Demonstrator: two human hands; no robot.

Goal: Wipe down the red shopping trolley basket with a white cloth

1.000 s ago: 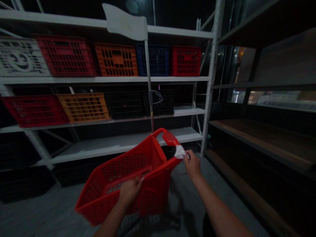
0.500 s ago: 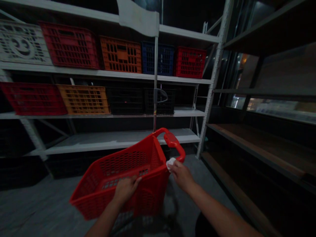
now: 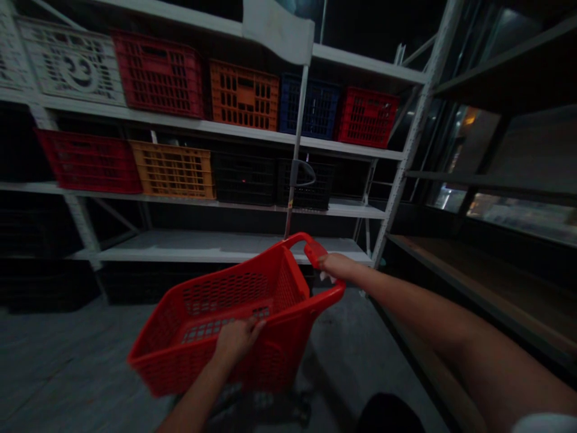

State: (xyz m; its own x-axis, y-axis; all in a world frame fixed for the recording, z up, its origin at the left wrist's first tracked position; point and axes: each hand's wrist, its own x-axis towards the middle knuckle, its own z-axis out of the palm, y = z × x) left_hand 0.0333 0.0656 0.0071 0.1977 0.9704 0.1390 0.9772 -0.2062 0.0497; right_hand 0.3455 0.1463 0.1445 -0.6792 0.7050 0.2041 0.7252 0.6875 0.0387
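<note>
A red plastic shopping basket [image 3: 202, 337] tilts in front of me above the floor. My left hand [image 3: 237, 340] grips its near rim with fingers curled over the edge. My right hand [image 3: 336, 266] reaches across to the basket's red handle [image 3: 315, 251], closed around a small white cloth [image 3: 325, 277] that presses against the handle. Only a scrap of the cloth shows under the hand.
White metal shelving [image 3: 225, 246] stands ahead with red, orange, blue, black and white crates [image 3: 243, 96]. A pole with a white sign [image 3: 295, 150] rises behind the basket. Dark wooden shelves [image 3: 487, 282] run along the right. Grey concrete floor [image 3: 67, 367] lies below.
My right hand with the cloth moved from the basket's near corner up to the handle's far part. The view shifted left and nearer to the shelves. My left hand kept its hold on the rim.
</note>
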